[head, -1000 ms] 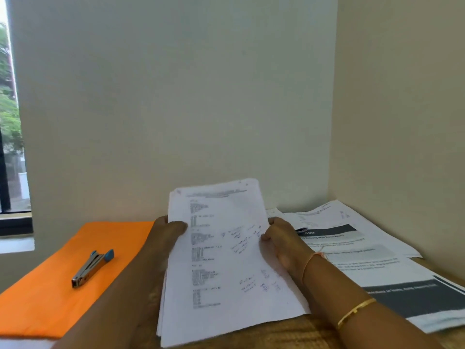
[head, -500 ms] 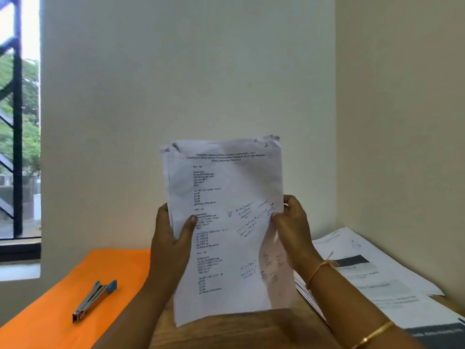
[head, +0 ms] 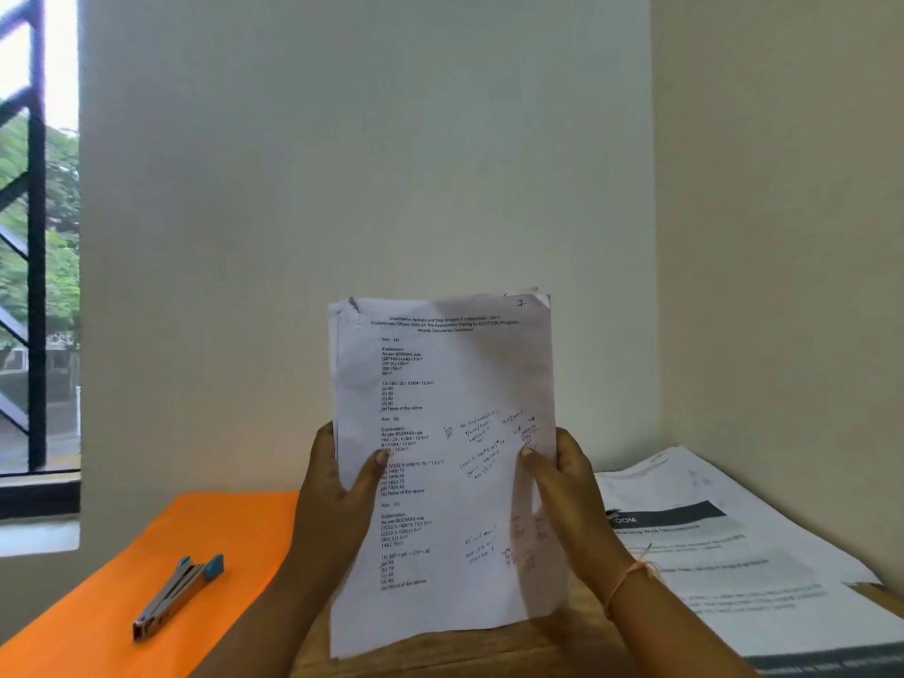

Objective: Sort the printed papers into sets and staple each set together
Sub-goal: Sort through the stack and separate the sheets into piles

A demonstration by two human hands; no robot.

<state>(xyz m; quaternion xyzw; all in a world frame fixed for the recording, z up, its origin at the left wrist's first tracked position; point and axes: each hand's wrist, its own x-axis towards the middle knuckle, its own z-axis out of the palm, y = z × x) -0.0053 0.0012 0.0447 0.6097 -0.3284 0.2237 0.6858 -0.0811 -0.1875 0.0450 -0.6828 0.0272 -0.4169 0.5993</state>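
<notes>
- Since a second ago we have raised the sheaf of papers (head: 440, 433) from a low slant over the table to stand upright at centre frame.
- Our left hand (head: 337, 501) clasps its left edge, thumb in front and fingers behind. Our right hand (head: 562, 491) pinches the right edge likewise.
- We judge this two-sided hold is for squaring the sheets before stapling.
- Its long axis runs vertically, with the heading uppermost and the print facing us.
- The stapler (head: 178, 597) lies untouched at lower left on the orange sheet (head: 98, 628); more printed papers (head: 709, 570) spread at lower right.
</notes>
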